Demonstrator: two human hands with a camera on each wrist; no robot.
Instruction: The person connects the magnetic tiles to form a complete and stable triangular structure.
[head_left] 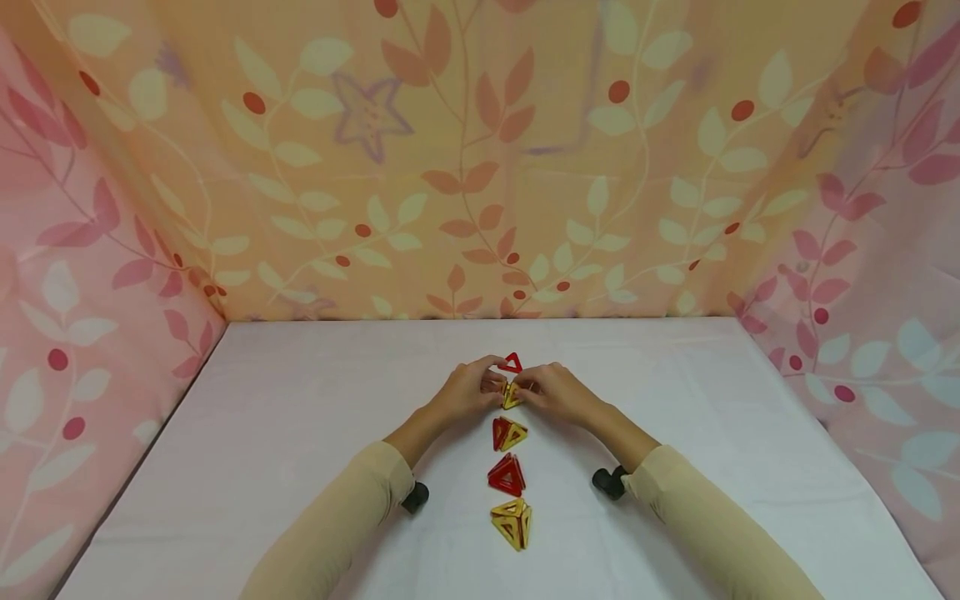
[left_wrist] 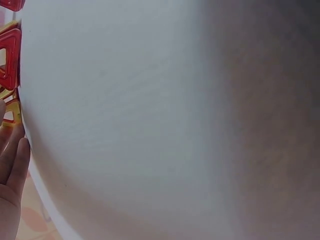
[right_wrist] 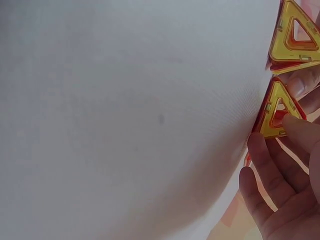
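Note:
Both hands meet at a small pyramid of yellow and red magnetic triangle tiles (head_left: 511,397). My left hand (head_left: 467,390) holds its left side with bent fingers. From the right, my right hand (head_left: 555,392) pinches a yellow triangle tile (right_wrist: 272,131), thumb on its face and fingers along the lower edge. Just beyond the hands is a red triangle tile (head_left: 512,363). On the near side stands a red and yellow pyramid (head_left: 509,434). The left wrist view catches only part of the left fingers (left_wrist: 17,165) beside the tiles.
Closer to me, a red pyramid (head_left: 507,475) and a yellow pyramid (head_left: 512,522) continue the row down the white table (head_left: 300,433). A patterned curtain (head_left: 450,208) rises behind the table and along both sides. Black wrist cameras (head_left: 608,482) sit under the sleeves.

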